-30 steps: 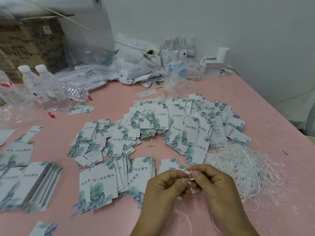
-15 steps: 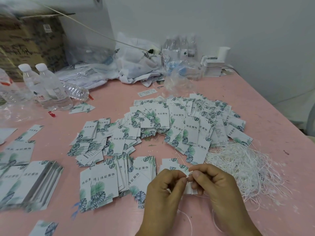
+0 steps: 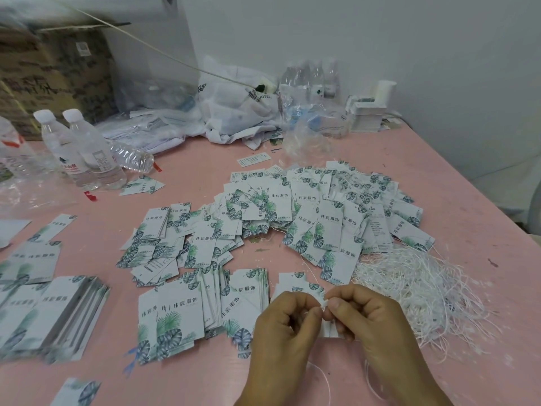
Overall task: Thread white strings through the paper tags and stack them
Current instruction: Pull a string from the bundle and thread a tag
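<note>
My left hand (image 3: 285,326) and my right hand (image 3: 364,320) meet fingertip to fingertip low in the middle of the view. Both pinch a thin white string (image 3: 324,306) at the top of a small paper tag (image 3: 329,329) that is mostly hidden between them. Loose ends of the string (image 3: 325,379) trail down under my wrists. A big heap of leaf-printed paper tags (image 3: 322,218) spreads across the pink table (image 3: 483,218). A tangle of white strings (image 3: 409,285) lies right of my right hand. Fanned tags (image 3: 181,312) lie left of my left hand.
A neat stack of tags (image 3: 61,317) sits at the left edge. Water bottles (image 3: 79,150) stand at the back left, with a cardboard box (image 3: 49,74) behind. Plastic bags (image 3: 234,112) and more bottles (image 3: 313,83) crowd the back. The table's right edge runs diagonally.
My hands stay in nearly the same spot. The fingertips have shifted slightly on the string and tag.
</note>
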The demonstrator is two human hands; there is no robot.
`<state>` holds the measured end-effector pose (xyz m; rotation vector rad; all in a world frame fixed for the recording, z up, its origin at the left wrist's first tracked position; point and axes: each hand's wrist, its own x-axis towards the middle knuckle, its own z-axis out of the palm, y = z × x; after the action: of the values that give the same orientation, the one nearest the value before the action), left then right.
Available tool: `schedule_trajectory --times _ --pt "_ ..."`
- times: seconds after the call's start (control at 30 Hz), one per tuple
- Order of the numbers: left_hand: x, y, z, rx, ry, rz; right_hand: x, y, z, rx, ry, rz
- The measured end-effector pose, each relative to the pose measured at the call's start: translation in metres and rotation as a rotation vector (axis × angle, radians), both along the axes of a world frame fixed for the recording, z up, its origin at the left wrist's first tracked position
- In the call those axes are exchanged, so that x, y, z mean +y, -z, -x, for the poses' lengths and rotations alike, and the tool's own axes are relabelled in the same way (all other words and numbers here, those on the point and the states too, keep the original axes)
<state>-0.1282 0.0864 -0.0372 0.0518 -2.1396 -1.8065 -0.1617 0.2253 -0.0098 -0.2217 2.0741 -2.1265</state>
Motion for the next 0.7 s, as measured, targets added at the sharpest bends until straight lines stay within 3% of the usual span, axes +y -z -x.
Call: schedule_trajectory --times 0.7 --pt "-0.0008 -0.0040 -0.0020 -0.038 0.045 -0.065 0.0010 -0.0036 -0.0001 0.014 -0.016 -0.064"
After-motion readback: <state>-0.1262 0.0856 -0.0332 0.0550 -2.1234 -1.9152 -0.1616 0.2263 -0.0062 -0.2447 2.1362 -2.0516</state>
